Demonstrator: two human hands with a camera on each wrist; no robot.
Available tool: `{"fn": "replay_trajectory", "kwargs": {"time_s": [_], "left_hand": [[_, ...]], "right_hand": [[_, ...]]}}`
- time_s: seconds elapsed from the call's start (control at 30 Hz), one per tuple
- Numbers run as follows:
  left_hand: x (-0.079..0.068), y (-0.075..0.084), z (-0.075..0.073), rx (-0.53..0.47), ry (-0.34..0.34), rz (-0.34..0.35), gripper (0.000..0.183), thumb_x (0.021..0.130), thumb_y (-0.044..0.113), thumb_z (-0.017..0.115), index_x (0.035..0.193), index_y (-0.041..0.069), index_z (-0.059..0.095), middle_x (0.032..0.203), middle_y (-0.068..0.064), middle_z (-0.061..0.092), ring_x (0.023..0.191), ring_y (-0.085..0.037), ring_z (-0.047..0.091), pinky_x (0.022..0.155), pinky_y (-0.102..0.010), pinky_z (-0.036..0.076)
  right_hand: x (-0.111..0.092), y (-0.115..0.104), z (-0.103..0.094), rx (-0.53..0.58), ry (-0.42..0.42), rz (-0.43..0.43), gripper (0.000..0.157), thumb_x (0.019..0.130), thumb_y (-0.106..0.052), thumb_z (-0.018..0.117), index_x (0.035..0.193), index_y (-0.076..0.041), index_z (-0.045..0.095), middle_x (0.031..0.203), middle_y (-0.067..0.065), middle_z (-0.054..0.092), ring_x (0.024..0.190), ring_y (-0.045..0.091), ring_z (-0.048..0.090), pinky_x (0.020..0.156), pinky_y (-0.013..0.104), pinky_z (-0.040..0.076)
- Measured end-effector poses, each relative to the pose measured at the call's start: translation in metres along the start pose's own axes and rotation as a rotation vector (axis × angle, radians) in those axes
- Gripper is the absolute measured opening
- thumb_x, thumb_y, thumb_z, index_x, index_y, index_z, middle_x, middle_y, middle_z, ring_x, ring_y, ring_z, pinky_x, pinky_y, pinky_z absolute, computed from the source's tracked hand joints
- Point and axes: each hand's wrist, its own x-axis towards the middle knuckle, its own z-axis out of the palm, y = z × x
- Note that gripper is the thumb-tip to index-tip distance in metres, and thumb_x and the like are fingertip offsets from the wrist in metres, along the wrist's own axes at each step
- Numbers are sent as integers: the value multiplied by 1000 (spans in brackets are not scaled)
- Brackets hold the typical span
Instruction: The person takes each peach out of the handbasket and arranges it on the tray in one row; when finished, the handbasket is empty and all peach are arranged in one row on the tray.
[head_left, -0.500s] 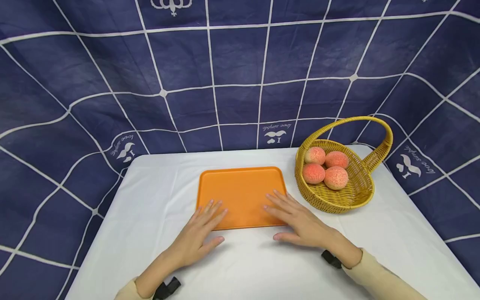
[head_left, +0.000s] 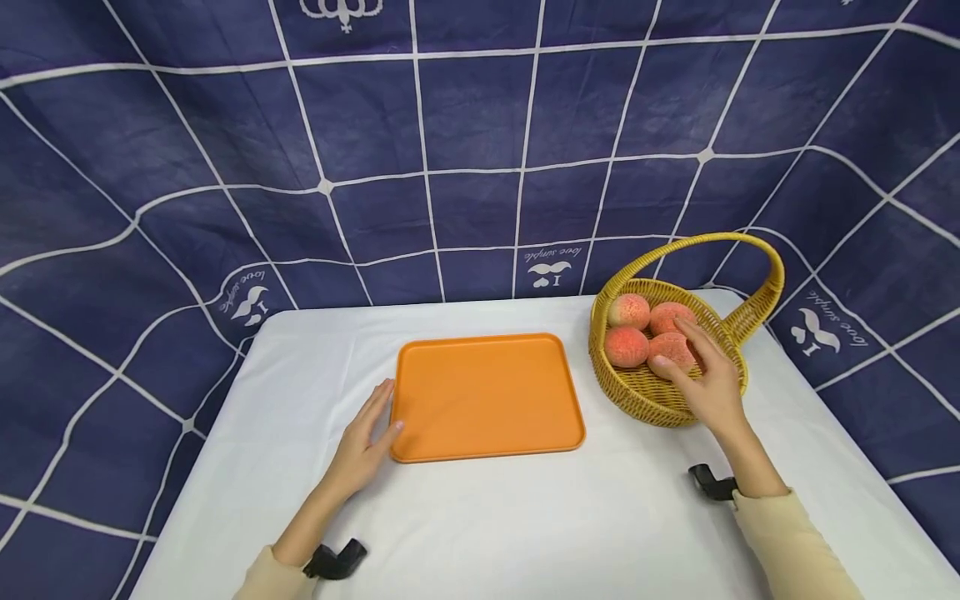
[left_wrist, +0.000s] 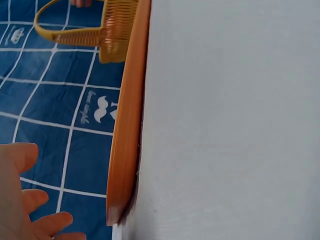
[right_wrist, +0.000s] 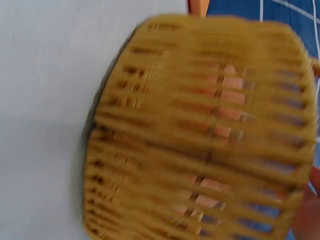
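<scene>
In the head view, my left hand (head_left: 360,454) is beside the left edge of an orange tray (head_left: 487,396), its thumb tip at the rim and fingers extended. The left wrist view shows those fingers spread, apart from the tray's side (left_wrist: 127,120). My right hand (head_left: 714,392) reaches into a yellow wicker basket (head_left: 622,393), thumb and fingers parted about the front right peach (head_left: 671,350); a firm hold is not visible. Another peach (head_left: 627,346) lies left of it, with more behind. The right wrist view is mostly the blurred basket wall (right_wrist: 200,145).
A white cloth (head_left: 525,517) covers the table. The basket's tall arched handle (head_left: 765,292) rises over its right side. Blue curtains with white lines (head_left: 480,208) stand at the back and both sides.
My right hand has moved from over the tray's right side rightward to the peaches in the basket. My left hand has shifted left, off the tray's surface to its left edge.
</scene>
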Motion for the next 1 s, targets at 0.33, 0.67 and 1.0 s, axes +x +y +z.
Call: {"fn": "replay_trajectory", "kwargs": {"time_s": [0.33, 0.67, 1.0], "left_hand": [[6, -27, -1, -3, 11, -86, 63, 99, 26, 57, 153, 7, 31, 159, -19, 28, 148, -42, 19, 117, -65, 19], [4, -41, 2, 4, 1, -131, 59, 101, 26, 54, 153, 9, 32, 159, -19, 28, 148, -42, 19, 118, -63, 19], [4, -44, 5, 43, 9, -123, 53, 102, 23, 52, 149, 4, 38, 155, -23, 34, 145, -42, 27, 118, -61, 22]], "right_hand": [[11, 21, -8, -46, -42, 210, 63, 95, -27, 65, 150, -13, 39, 152, 16, 42, 141, 28, 40, 116, 34, 37], [20, 33, -10, -61, -138, 331, 77, 90, -23, 71, 153, -5, 29, 150, 29, 37, 136, 52, 36, 108, 63, 36], [23, 39, -12, -50, -243, 463, 87, 84, -5, 74, 153, 2, 23, 150, 32, 35, 131, 51, 42, 85, 24, 52]]}}
